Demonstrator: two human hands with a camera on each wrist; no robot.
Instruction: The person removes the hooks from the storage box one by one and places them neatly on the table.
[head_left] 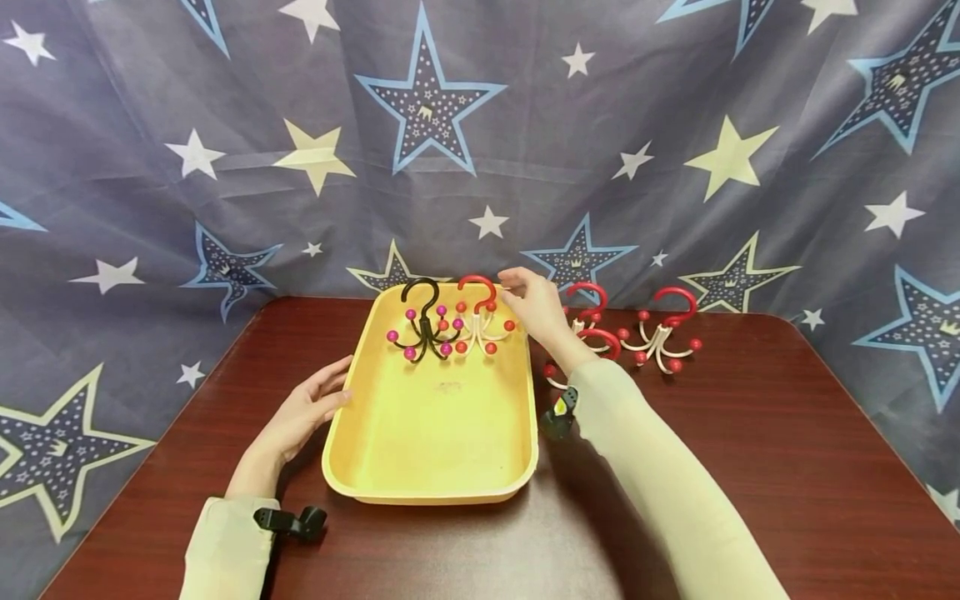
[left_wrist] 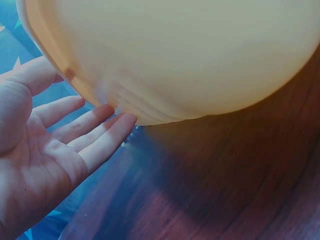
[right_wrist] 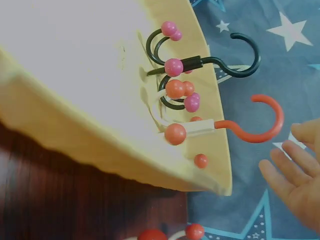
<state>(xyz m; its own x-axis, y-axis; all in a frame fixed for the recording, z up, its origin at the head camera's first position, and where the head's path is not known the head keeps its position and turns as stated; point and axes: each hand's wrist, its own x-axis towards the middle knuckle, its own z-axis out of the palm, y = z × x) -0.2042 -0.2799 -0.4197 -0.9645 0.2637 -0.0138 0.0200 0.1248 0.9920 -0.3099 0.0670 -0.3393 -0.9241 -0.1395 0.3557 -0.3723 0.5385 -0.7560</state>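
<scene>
A yellow tray [head_left: 431,442] lies on the table. At its far end stand a black multi-arm hook hanger [head_left: 426,329] with magenta ball tips and a white one [head_left: 477,329] with a red hook and red balls. My left hand [head_left: 303,412] rests its fingertips on the tray's left side, fingers fairly straight; the left wrist view shows the fingers [left_wrist: 100,145] at the wall. My right hand [head_left: 536,304] hovers over the far right corner, beside the red hook [right_wrist: 277,120]. In the right wrist view a gap separates the fingers from that hook, and nothing is held.
Right of the tray stand more white hangers with red hooks, one [head_left: 660,337] farthest right and others [head_left: 588,300] partly behind my right forearm. A star-patterned cloth [head_left: 487,192] hangs behind the table [head_left: 750,450]. Black wrist cameras [head_left: 292,522] sit on both sleeves.
</scene>
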